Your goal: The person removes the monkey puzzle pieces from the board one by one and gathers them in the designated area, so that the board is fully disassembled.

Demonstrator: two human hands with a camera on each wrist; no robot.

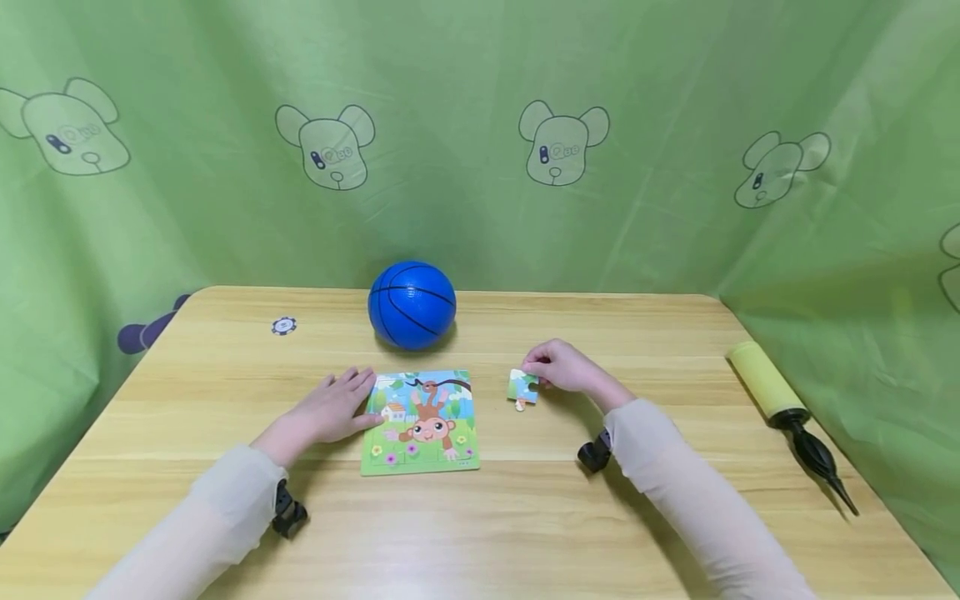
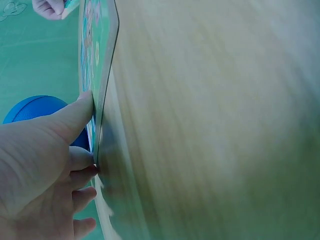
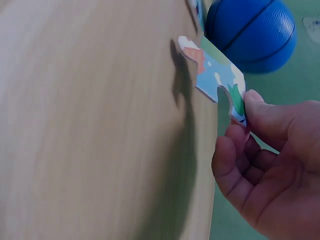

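Observation:
A monkey jigsaw puzzle (image 1: 429, 429) in a green-edged frame lies flat on the wooden table. My left hand (image 1: 333, 408) rests at its left side, fingers spread; in the left wrist view the thumb (image 2: 75, 112) touches the puzzle's face near the rim. To the right of the puzzle, my right hand (image 1: 566, 367) pinches a puzzle piece (image 1: 521, 387) between thumb and fingertips. In the right wrist view that puzzle piece (image 3: 212, 70), blue with green and a bit of orange, is raised off the table and tilted, its shadow falling beside it.
Behind the puzzle stands a blue basketball (image 1: 412, 305). A round poker chip (image 1: 283, 326) lies at the back left. Along the right edge lies a yellow and black hand pump (image 1: 791, 425). A green curtain (image 1: 450, 208) with printed bear heads hangs behind the table.

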